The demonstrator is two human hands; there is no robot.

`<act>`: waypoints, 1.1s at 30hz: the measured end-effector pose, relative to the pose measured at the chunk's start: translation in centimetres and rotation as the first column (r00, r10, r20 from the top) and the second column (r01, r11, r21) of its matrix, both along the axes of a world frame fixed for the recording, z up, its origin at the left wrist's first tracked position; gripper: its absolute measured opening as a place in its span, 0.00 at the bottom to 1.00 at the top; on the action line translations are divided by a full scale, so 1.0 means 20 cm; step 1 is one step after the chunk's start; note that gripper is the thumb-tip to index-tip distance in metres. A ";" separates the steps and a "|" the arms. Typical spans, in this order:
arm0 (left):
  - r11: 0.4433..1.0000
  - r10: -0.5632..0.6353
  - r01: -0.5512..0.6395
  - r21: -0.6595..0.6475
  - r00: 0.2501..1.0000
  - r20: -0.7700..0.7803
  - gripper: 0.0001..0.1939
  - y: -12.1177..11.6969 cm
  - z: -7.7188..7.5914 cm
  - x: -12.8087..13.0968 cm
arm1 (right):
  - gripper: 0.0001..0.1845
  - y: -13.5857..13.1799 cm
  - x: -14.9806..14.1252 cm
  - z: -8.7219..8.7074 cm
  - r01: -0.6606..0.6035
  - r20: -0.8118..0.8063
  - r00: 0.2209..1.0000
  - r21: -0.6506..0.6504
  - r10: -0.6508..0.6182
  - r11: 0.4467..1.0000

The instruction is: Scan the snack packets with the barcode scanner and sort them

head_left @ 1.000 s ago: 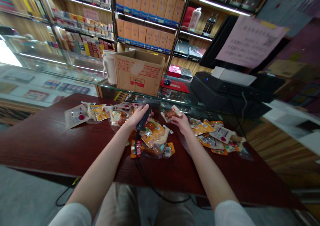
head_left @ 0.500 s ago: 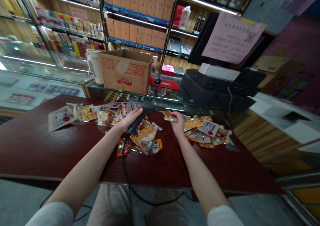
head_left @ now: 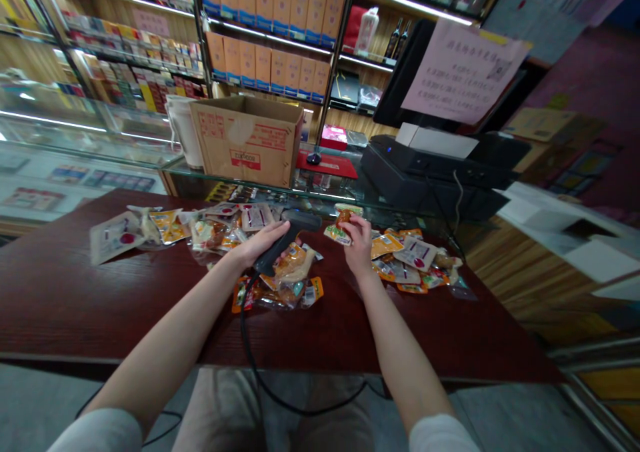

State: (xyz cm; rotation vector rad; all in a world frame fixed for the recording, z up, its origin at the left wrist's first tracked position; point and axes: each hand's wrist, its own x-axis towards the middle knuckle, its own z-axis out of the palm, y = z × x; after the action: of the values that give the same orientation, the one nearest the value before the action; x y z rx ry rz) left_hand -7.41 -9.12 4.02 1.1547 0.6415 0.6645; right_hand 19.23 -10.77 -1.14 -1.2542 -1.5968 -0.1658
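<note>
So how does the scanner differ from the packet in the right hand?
The scanner is dark and opaque; the packet is partly see-through, with brown and green showing. The scanner is longer and has a cable; the packet is shorter and has none. Both are held: the scanner in the left hand, the packet in the right hand.

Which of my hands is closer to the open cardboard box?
Your left hand. It grips the handheld scanner in front of the cardboard box; your right hand, holding a food packet, is farther away, beyond the box's right side.
</note>
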 end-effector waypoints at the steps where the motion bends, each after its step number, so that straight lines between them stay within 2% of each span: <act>1: 1.000 -0.005 0.005 -0.004 1.000 0.003 0.26 0.00 0.00 0.00 | 0.13 0.00 0.00 0.00 0.006 -0.012 1.000 -0.020 -0.006 1.000; 3: 1.000 -0.008 0.009 -0.019 1.000 0.012 0.28 0.02 -0.01 -0.01 | 0.13 0.00 -0.01 0.01 0.002 -0.097 0.995 -0.067 -0.009 0.998; 5: 1.000 -0.001 0.002 -0.030 1.000 0.027 0.30 0.04 -0.03 -0.02 | 0.16 0.02 -0.03 0.00 -0.056 -0.302 0.953 -0.129 0.014 0.990; 7: 0.999 0.005 -0.003 -0.033 0.999 0.036 0.31 0.06 -0.04 -0.03 | 0.22 0.04 -0.04 -0.01 -0.160 -0.543 0.839 -0.172 0.042 0.972; 9: 1.000 0.004 -0.002 -0.031 0.999 0.037 0.32 0.06 -0.05 -0.03 | 0.26 0.06 -0.06 -0.02 -0.253 -0.706 0.706 -0.178 0.056 0.951; 12: 1.000 -0.012 0.013 -0.019 1.000 0.025 0.32 0.05 -0.04 -0.02 | 0.28 0.07 -0.06 -0.02 -0.327 -0.820 0.570 -0.167 0.053 0.930; 14: 1.000 -0.023 0.024 -0.007 1.000 0.019 0.31 0.03 -0.03 -0.02 | 0.28 0.07 -0.06 -0.02 -0.370 -0.856 0.514 -0.166 0.052 0.914; 17: 1.000 -0.019 0.019 0.005 1.000 0.025 0.29 0.01 -0.02 -0.01 | 0.28 0.07 -0.06 -0.03 -0.414 -0.865 0.497 -0.162 0.073 0.896; 21: 1.000 -0.020 0.019 0.011 0.999 0.045 0.29 0.00 -0.02 0.00 | 0.27 0.08 -0.05 -0.04 -0.406 -0.814 0.574 -0.185 0.092 0.895; 23: 1.000 -0.027 0.026 0.015 0.998 0.053 0.29 0.00 -0.01 0.00 | 0.26 0.08 -0.05 -0.05 -0.411 -0.804 0.588 -0.199 0.092 0.890; 28: 0.999 -0.007 0.005 0.041 0.998 0.060 0.28 -0.01 0.01 0.00 | 0.23 0.07 -0.05 -0.04 -0.450 -0.839 0.536 -0.187 0.096 0.873; 33: 0.997 -0.009 0.006 0.073 0.999 0.042 0.27 -0.03 0.02 0.01 | 0.20 0.04 -0.07 0.01 -0.498 -0.855 0.504 -0.170 0.125 0.850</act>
State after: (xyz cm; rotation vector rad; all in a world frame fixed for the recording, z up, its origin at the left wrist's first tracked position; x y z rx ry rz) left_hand -7.31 -9.64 4.52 1.2067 0.5810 0.7089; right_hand 17.87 -9.94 -0.85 -1.0344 -0.9757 0.9412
